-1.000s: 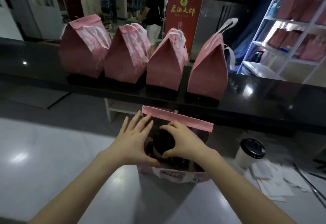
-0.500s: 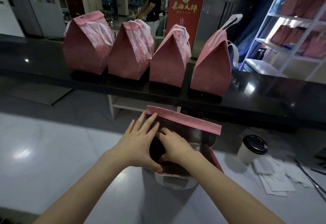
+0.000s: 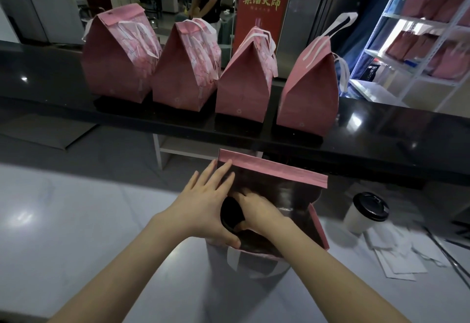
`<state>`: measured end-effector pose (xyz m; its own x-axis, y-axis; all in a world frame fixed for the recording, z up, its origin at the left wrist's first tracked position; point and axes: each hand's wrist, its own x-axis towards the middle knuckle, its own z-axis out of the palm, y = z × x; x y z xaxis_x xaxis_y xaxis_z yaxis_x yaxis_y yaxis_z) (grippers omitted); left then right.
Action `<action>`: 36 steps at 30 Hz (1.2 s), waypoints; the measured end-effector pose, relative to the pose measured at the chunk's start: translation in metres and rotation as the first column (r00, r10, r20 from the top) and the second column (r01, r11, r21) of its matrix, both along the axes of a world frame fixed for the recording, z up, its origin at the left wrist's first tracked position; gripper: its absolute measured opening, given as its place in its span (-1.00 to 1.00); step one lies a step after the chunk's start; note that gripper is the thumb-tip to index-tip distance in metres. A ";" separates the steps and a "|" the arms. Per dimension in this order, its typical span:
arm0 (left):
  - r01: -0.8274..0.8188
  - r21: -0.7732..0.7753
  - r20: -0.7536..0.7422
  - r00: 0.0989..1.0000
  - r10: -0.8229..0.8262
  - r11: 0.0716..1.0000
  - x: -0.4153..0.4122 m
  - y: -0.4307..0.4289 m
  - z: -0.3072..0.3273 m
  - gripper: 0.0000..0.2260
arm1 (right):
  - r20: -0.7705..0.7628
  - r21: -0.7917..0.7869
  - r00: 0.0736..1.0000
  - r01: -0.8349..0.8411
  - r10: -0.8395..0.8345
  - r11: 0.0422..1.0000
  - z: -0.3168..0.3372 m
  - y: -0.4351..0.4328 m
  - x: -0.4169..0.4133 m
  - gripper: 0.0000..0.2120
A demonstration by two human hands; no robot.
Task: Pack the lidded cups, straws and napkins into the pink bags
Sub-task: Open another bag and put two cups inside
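An open pink bag (image 3: 274,173) stands on the white table in front of me. My right hand (image 3: 256,212) reaches down into its mouth and grips a cup with a black lid (image 3: 230,214) at the bag's left side. My left hand (image 3: 206,200) lies flat with straight fingers against the bag's left rim and the cup. A second white cup with a black lid (image 3: 366,210) stands on the table to the right. White napkins (image 3: 396,256) lie scattered beside it. Thin dark straws (image 3: 450,254) lie at the far right.
Several closed pink bags (image 3: 244,86) stand in a row on the black counter (image 3: 381,129) behind. A white shelf rack (image 3: 419,42) at the right holds more pink bags. A person stands far back by a red banner (image 3: 263,7).
My right hand has sunk deeper into the bag with the cup. The bag's far rim now stands higher, and my left hand stays on the left rim.
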<state>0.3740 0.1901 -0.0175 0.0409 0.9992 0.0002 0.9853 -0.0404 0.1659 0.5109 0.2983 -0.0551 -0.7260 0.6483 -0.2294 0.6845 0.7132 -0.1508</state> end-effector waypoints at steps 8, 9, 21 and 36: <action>0.012 0.021 0.077 0.997 -0.013 1.000 -0.009 0.017 0.000 0.22 | 0.061 -0.018 0.998 -0.007 0.008 1.000 0.001 0.010 -0.001 -0.14; 0.010 0.030 0.089 0.996 -0.012 1.000 -0.010 0.020 0.000 0.21 | 0.046 -0.009 0.999 -0.013 0.013 1.000 0.006 0.010 0.004 -0.16; 0.091 0.183 0.121 0.986 -0.114 0.979 0.001 0.048 0.008 -0.08 | -0.181 0.271 0.982 0.095 -0.046 0.958 0.076 -0.027 0.101 -0.43; 0.035 0.248 -0.095 0.995 -0.011 0.968 0.045 0.072 0.017 -0.20 | -0.380 0.429 0.921 0.090 0.089 0.899 0.048 0.031 0.169 -0.63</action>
<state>0.4186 0.2626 -0.0004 0.0754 0.9669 0.2438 0.9942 -0.0917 0.0562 0.6796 0.3288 -0.0071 -0.6970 0.6168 0.3659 0.6374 0.7666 -0.0781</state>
